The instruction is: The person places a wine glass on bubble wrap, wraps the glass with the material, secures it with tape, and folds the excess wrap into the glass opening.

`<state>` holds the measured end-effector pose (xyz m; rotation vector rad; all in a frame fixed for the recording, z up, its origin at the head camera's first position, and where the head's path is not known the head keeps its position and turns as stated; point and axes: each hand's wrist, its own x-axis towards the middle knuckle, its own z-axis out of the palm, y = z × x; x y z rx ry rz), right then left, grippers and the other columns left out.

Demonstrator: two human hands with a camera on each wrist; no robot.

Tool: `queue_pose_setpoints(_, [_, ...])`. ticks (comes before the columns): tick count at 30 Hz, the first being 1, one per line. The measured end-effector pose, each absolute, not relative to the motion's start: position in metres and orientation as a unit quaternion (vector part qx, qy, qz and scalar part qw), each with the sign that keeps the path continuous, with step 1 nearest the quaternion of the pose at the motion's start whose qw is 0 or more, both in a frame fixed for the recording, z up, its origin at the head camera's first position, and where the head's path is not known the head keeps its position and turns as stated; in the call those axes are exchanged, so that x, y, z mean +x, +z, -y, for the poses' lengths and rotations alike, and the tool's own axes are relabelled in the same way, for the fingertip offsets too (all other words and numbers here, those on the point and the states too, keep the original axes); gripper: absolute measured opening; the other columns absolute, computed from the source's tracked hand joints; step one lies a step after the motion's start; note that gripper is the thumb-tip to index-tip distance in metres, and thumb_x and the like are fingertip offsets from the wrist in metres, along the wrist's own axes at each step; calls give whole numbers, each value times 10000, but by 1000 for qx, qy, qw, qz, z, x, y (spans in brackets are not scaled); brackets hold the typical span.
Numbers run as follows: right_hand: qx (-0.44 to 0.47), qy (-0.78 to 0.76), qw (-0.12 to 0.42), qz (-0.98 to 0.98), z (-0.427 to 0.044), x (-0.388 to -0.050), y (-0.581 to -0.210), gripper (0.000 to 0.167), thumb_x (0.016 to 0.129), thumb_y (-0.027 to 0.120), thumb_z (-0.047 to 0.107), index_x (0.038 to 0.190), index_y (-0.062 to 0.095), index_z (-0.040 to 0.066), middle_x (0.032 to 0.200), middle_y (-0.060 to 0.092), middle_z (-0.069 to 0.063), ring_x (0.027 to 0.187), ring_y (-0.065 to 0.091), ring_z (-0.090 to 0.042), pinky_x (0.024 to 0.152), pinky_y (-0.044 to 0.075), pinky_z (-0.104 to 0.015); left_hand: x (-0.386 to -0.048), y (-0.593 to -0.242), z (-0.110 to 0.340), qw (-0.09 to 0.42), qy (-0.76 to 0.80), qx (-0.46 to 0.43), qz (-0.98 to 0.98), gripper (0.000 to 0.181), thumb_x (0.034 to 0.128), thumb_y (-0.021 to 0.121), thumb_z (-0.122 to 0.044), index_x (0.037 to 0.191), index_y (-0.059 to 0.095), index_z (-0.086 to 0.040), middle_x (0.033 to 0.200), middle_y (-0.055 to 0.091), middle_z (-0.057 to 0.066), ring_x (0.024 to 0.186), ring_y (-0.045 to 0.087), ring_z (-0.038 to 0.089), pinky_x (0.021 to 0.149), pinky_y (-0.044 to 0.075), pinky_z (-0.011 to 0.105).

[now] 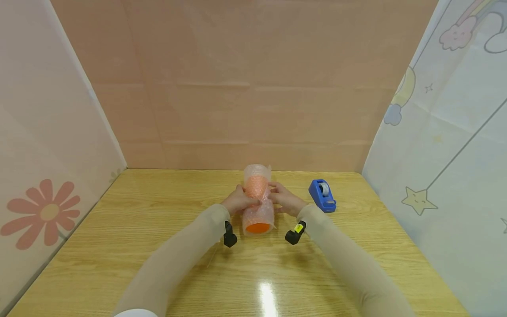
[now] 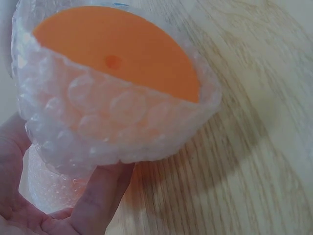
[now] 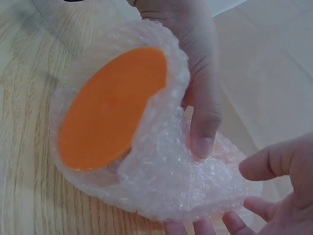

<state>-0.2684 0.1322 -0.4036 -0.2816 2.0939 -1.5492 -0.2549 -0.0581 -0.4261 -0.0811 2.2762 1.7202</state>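
Observation:
An orange cylinder-like object [image 1: 258,228] lies on its side, rolled in clear bubble wrap [image 1: 258,215]. Its flat round orange end [image 3: 115,110] faces me, and the wrap juts past it like a sleeve. My left hand [image 1: 236,200] grips the roll from the left. The thumb presses on top of the wrap, and in the left wrist view a finger [image 2: 100,200] goes under it. On the right side, my right hand [image 1: 288,201] touches the wrap with spread, relaxed fingers. Its thumb [image 3: 266,164] stands apart from the wrap in the right wrist view.
A blue tape dispenser [image 1: 322,196] with a roll of tape stands to the right of my right hand. The wooden table [image 1: 178,189] reaches back to a plain tan backdrop [image 1: 253,110]. Patterned sheets [image 1: 439,185] close off both sides. Small black cameras [image 1: 229,235] sit on my wrists.

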Motion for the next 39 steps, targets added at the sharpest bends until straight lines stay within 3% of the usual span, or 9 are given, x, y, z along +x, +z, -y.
queue_pose_setpoints(4, [-78,-584,246,-770,-129,-269,-405,550,1023,399,119,1517,160,154,1493,226,-179,1284,401,-409,1026,402,-567,-255,-427,59,144,597,-28,-789,843,787,786,-210,1397,236,-20,1334,413,185,1116,579,335,909,524,464])
queue_pose_setpoints(11, [-34,-601,226,-766,-126,-273,-410,559,999,458,65,1483,207,184,1437,258,-137,1171,425,-325,831,478,-402,-253,-425,58,143,591,-29,-794,831,785,785,-217,1388,251,-13,1314,427,194,1096,590,334,887,533,462])
queue_pose_setpoints(19, [-27,-618,229,-752,-130,-275,-418,673,992,496,90,1520,81,136,1510,209,-191,1320,361,-395,1061,377,-538,-253,-425,57,147,586,-25,-796,822,787,784,-233,1380,256,-20,1310,428,189,1091,591,321,889,532,450])
queue_pose_setpoints(23, [-44,-629,243,-737,-133,-275,-420,704,994,505,95,1539,69,183,1542,167,-203,1335,362,-425,1073,358,-563,-253,-425,58,149,588,-21,-795,788,792,777,-217,1367,273,-23,1299,434,179,1088,589,319,888,532,452])
queue_pose_setpoints(30, [-48,-635,247,-730,-133,-274,-421,653,1013,489,118,1541,127,249,1563,169,-171,1248,446,-392,999,442,-548,-254,-425,60,153,592,-12,-791,778,806,766,-209,1387,283,-22,1310,444,181,1089,595,326,878,537,453])
queue_pose_setpoints(39, [-40,-638,231,-733,-129,-272,-420,645,1011,489,100,1538,149,251,1521,232,-169,1036,540,-287,764,556,-360,-252,-422,61,166,600,-1,-783,706,829,742,-169,1374,324,-8,1292,493,179,1063,617,306,861,546,431])
